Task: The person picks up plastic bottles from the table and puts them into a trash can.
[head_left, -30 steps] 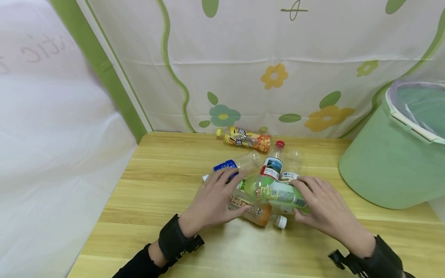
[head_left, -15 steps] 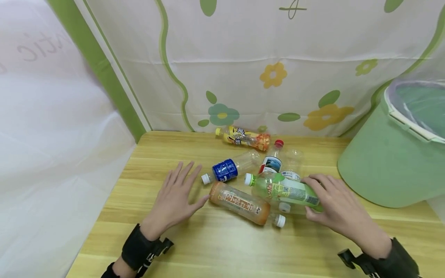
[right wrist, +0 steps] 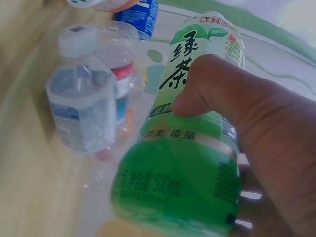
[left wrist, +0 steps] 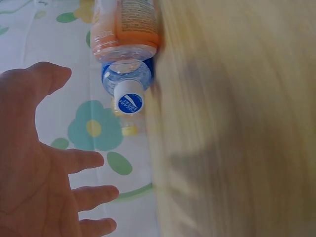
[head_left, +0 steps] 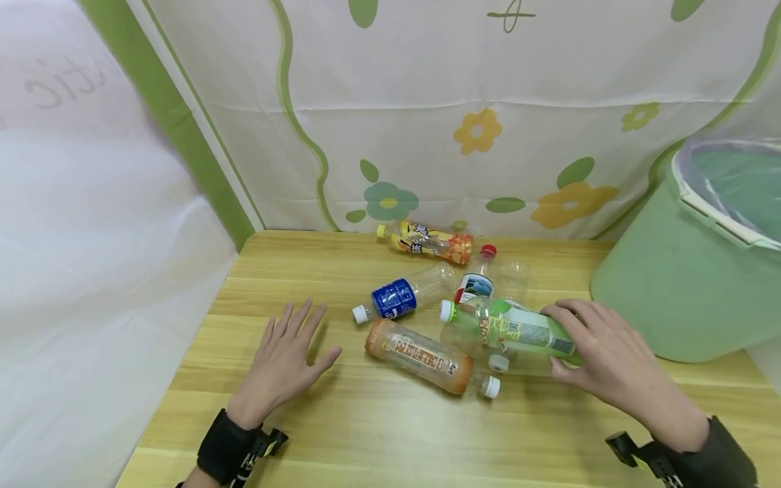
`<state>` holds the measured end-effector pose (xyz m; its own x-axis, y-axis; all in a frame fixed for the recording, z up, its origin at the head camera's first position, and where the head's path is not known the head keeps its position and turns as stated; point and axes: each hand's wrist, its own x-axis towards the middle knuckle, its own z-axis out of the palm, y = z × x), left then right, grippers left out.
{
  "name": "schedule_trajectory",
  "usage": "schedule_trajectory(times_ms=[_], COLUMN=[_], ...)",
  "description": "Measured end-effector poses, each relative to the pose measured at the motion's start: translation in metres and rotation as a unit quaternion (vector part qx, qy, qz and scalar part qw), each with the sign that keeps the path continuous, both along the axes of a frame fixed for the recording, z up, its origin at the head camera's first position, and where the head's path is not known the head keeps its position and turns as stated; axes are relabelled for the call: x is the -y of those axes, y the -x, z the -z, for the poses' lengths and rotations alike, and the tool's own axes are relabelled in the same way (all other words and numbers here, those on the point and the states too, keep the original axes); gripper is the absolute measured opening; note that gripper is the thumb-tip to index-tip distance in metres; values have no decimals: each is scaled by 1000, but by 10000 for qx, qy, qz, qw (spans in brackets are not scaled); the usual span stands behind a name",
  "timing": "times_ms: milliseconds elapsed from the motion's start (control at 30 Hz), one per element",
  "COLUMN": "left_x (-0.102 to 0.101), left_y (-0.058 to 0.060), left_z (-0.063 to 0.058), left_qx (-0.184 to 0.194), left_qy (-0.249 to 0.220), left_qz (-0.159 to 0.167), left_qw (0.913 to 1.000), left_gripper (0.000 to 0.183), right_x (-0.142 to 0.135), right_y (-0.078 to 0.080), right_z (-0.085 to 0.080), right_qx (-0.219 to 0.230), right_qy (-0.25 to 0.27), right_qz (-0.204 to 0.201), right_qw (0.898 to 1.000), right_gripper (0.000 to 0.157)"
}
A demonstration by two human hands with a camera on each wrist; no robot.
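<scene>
Green plastic btl (head_left: pixel 515 327) is gripped in its lower half by R hand (head_left: pixel 616 369), and compared w/ 1 sec ago it is shifted toward the bin (head_left: pixel 677 285), seemingly held above the clear btl (right wrist: pixel 79 106). L hand (head_left: pixel 277 366) has moved away to the left, w/ fingers spread and holding nothing, so orange btl (head_left: pixel 421 356) and blue-label btl (head_left: pixel 394 298) lie uncovered on the table (head_left: pixel 378 440). By my judgement, R hand now manages the load alone & L is free.
</scene>
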<state>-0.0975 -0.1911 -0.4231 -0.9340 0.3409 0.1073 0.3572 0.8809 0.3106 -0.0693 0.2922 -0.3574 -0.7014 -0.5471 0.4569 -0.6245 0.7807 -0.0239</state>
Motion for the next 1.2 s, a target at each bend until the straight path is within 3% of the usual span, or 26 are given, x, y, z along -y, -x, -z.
schedule_trajectory(times_ms=[533, 767, 900, 1067, 1200], left_x=[4, 4, 5, 3, 3], left_y=[4, 6, 7, 7, 8], left_z=[11, 11, 10, 10, 10], left_qx=[-10, -1, 21, 26, 10], left_qy=[57, 31, 32, 42, 38], left_qz=[-117, -101, -113, -87, -66], left_qw=[9999, 9999, 9999, 9999, 10000], left_gripper=[80, 80, 80, 80, 80], right_x=[-22, -28, -34, -45, -66], right_y=[-1, -2, -1, 3, 9], right_z=[-34, -65, -87, -106, -110], right_qx=[-322, -607, -996, -1528, -1342], right_qy=[-66, -167, -108, 411, 1089], right_qz=[263, 476, 487, 518, 834], right_qw=[9991, 9969, 9938, 9861, 9814], right_gripper=[76, 88, 88, 86, 92])
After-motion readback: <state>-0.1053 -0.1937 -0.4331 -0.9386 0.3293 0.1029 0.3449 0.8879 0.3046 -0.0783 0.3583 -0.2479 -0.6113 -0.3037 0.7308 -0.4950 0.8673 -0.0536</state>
